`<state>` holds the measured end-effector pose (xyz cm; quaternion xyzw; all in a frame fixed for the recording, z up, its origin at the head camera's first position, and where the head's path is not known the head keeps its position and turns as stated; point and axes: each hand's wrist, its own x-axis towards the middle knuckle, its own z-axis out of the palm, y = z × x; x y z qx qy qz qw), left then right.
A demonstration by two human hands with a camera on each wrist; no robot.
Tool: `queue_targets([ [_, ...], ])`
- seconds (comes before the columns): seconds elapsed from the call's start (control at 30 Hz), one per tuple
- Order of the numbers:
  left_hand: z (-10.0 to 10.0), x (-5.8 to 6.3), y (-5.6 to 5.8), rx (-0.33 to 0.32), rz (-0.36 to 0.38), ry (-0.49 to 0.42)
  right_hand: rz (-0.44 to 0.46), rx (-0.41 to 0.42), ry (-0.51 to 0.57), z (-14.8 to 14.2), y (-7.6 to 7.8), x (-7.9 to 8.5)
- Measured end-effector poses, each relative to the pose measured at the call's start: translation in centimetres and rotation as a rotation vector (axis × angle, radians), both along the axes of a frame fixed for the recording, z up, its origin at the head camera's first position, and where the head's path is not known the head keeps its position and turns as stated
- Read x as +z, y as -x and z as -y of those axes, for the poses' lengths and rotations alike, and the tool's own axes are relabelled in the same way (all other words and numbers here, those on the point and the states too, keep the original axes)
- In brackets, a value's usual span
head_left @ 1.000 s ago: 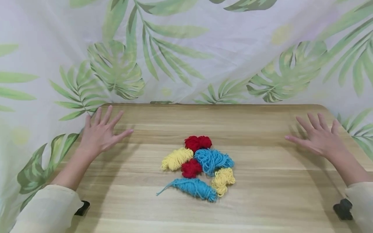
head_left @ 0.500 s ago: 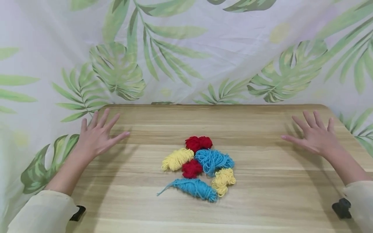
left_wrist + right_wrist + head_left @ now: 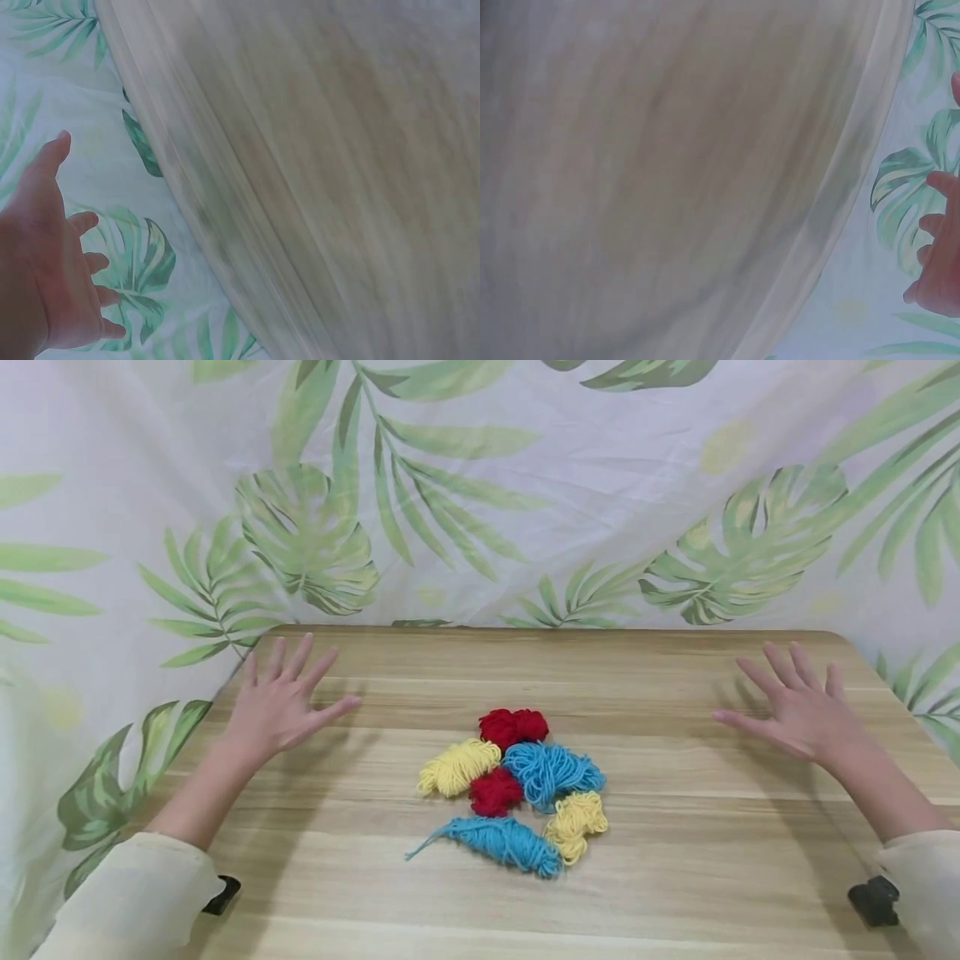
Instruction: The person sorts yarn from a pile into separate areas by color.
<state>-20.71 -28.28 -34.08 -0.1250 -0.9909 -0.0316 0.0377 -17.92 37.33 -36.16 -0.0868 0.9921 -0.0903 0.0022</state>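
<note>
My left hand [image 3: 277, 710] is held above the left side of the wooden table, fingers spread and straight, holding nothing. On the other side my right hand [image 3: 802, 714] hovers likewise, its fingers fanned out. Between them lies a cluster of yarn bundles: a red one [image 3: 513, 727] at the back, a yellow one [image 3: 459, 767] to its front left, a blue one [image 3: 553, 772] on the right. A smaller red bundle [image 3: 495, 792] sits in the middle. Nearest me are a blue bundle [image 3: 506, 843] with a loose tail and a yellow bundle [image 3: 576, 827]. Neither hand touches the yarn.
The table [image 3: 660, 877] has rounded far corners. Behind it hangs a pale cloth [image 3: 480, 510] printed with green leaves. A black clip-like object [image 3: 222, 896] shows by the left sleeve, and another black object [image 3: 873, 902] by the right one.
My right hand has drifted slightly inward to the left. My left hand shifted a little left, then back right. The yarn bundles have stayed put on the table.
</note>
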Motion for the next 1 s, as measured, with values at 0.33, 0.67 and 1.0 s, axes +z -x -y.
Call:
queue_targets([
  [0.33,-1.1,0.1,0.0,-0.019,-0.006,0.027,-0.019,0.041,-0.01,1.4,-0.1,0.3],
  [0.67,-2.2,0.3,-0.2,-0.025,0.017,0.026,-0.041,0.066,-0.014,2.6,0.0,0.2],
  [1.0,-3.2,0.2,-0.3,-0.044,0.012,0.033,-0.056,0.094,-0.011,4.0,-0.1,0.3],
])
